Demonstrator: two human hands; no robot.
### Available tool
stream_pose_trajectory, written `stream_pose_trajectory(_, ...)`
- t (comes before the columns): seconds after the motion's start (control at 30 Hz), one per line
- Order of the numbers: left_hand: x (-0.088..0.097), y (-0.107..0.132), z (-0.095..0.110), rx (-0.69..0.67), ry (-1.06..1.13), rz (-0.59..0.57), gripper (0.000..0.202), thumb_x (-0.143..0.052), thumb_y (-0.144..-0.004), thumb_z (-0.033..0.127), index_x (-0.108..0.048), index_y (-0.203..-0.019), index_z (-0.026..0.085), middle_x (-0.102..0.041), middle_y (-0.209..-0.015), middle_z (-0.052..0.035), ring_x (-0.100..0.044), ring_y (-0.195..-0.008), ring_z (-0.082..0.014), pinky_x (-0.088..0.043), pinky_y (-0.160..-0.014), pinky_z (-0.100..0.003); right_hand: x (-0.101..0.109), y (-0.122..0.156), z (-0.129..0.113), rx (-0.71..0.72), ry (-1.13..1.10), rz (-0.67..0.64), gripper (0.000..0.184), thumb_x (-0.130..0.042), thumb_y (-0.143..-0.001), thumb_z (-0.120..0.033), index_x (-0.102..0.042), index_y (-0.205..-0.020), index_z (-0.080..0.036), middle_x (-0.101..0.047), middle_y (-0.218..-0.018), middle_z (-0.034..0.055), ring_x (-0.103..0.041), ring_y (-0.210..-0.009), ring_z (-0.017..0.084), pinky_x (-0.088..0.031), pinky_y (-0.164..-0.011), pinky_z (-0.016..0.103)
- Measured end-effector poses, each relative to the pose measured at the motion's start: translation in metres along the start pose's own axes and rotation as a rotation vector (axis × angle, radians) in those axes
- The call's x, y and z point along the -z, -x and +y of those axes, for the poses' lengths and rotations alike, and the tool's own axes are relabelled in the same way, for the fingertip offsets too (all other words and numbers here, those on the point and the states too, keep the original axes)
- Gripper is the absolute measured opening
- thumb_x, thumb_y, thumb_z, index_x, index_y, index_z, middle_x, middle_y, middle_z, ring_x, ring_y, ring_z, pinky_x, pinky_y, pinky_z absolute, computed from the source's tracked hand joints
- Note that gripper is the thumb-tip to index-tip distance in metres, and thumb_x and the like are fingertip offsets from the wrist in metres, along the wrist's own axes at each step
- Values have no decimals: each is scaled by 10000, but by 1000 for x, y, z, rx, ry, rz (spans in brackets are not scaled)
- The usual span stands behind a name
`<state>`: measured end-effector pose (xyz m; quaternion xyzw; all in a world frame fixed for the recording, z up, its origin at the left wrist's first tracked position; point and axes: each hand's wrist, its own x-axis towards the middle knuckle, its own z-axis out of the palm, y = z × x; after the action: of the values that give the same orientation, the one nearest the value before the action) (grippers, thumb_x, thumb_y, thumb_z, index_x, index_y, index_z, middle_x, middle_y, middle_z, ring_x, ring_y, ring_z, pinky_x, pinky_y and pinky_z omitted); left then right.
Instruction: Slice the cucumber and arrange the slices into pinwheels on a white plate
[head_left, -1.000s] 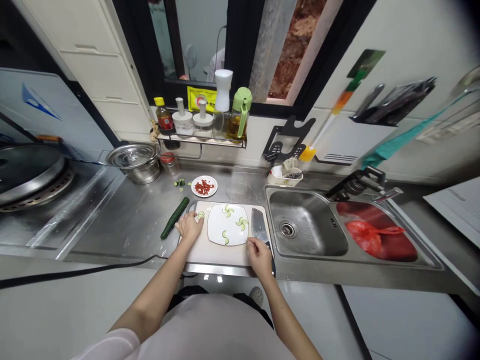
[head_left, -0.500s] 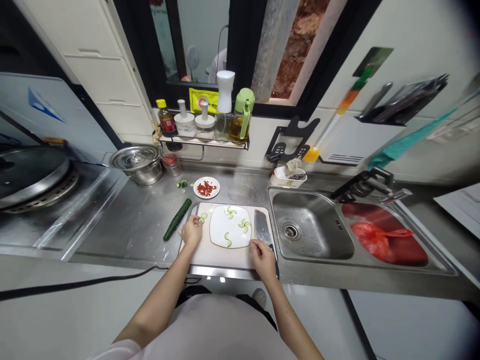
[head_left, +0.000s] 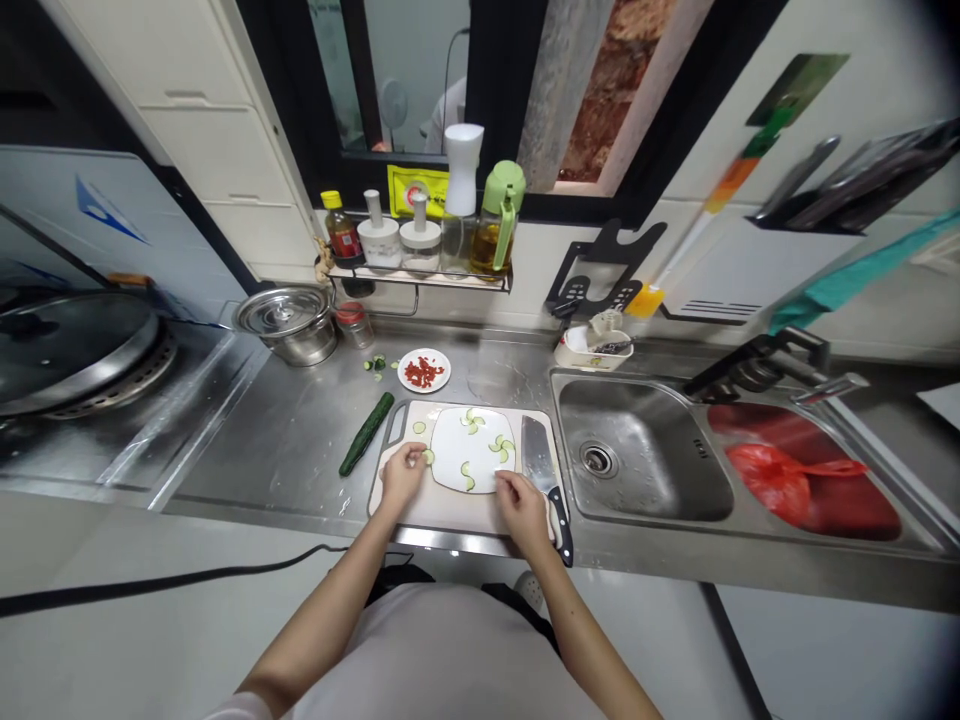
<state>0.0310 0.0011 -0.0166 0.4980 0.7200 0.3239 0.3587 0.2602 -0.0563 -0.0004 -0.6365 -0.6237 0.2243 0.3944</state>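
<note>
A white square plate lies on the cutting board, with curved cucumber pieces set out in three groups on it. My left hand pinches a cucumber slice at the plate's left edge. Behind that hand, another round slice rests on the board. My right hand is at the plate's lower right corner, thumb and fingertips together; whether anything small is between them cannot be made out. To its right lies a cleaver with a black handle.
A whole cucumber lies left of the board. Behind stand a small plate of chopped red pieces, cucumber scraps, a red-lidded jar and a steel pot. The sink is at right; a shelf holds bottles.
My left hand has lifted a cucumber slice from the board and brought it right, to the plate's edge. My right hand has shifted slightly inward over the plate's corner. The view has tilted a little.
</note>
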Motion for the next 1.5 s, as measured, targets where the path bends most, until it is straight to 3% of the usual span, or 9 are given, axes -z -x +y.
stream_pose_trajectory(0.23, -20, 34, 27, -216, 124, -239, 271, -622, -755, 283, -685, -1012, 224, -686, -815, 7, -568, -690, -123, -459, -742, -256, -16, -13, -24, -8, -54, -147, 287, -515, -858, -363, -668, -1027, -188, -682, -822, 50, -587, -691, 172, -473, -683, 299)
stream_pose_trajectory(0.43, -21, 41, 35, -216, 121, -295, 245, -626, -759, 281, -677, -991, 223, -693, -850, -5, -556, -721, -136, -444, -761, -269, -22, -13, -29, 9, -140, -176, 210, -494, -867, -321, -664, -888, -199, -698, -864, 45, -585, -698, 159, -473, -670, 288)
stream_pose_trajectory(0.6, -22, 41, 39, -140, 206, -298, 264, -659, -743, 344, -666, -975, 220, -671, -809, -6, -538, -709, -140, -431, -735, -266, -16, -15, -31, 65, -139, -137, 191, -513, -870, -314, -670, -862, -205, -691, -820, 41, -578, -681, 159, -470, -653, 286)
stream_pose_trajectory(0.7, -19, 42, 47, -68, 355, -303, 286, -664, -736, 446, -647, -866, 192, -641, -743, -15, -540, -698, -142, -426, -712, -263, -9, -19, -36, 101, -140, -90, 213, -513, -891, -337, -678, -864, -205, -680, -802, 46, -589, -710, 168, -472, -669, 289)
stream_pose_trajectory(0.8, -12, 42, 59, 45, 487, -445, 435, -590, -762, 598, -602, -700, 167, -606, -659, -25, -529, -644, -130, -398, -638, -246, -4, -24, -41, 169, -142, -73, 221, -511, -911, -344, -687, -898, -211, -677, -837, 55, -603, -788, 184, -473, -714, 301)
stream_pose_trajectory(0.87, -6, 43, 67, 177, 530, -572, 502, -552, -764, 651, -601, -685, 158, -597, -642, -19, -478, -571, -101, -328, -546, -226, -2, -26, -42, 223, -134, -78, 221, -513, -918, -344, -693, -927, -215, -672, -864, 60, -604, -844, 196, -472, -753, 317)
stream_pose_trajectory(0.97, 1, 42, 74, 359, 625, -689, 446, -632, -718, 596, -625, -771, 153, -593, -671, 6, -417, -521, -63, -220, -489, -208, 0, -28, -42, 284, -106, -91, 227, -516, -924, -345, -703, -954, -220, -653, -867, 63, -592, -887, 207, -466, -789, 337)
stream_pose_trajectory(1.1, 0, 39, 75, 451, 751, -694, 344, -727, -636, 439, -610, -781, 150, -570, -663, 29, -411, -516, -45, -175, -479, -198, 1, -30, -41, 334, -63, -118, 227, -515, -928, -337, -708, -987, -234, -629, -855, 61, -572, -886, 207, -464, -791, 345)
stream_pose_trajectory(1.5, -5, 37, 73, 405, 849, -684, 300, -733, -622, 358, -537, -742, 164, -544, -649, 38, -424, -509, -33, -198, -455, -176, 8, -38, -46, 420, 28, -122, 217, -502, -934, -334, -692, -960, -233, -628, -873, 70, -559, -899, 217, -458, -790, 354)
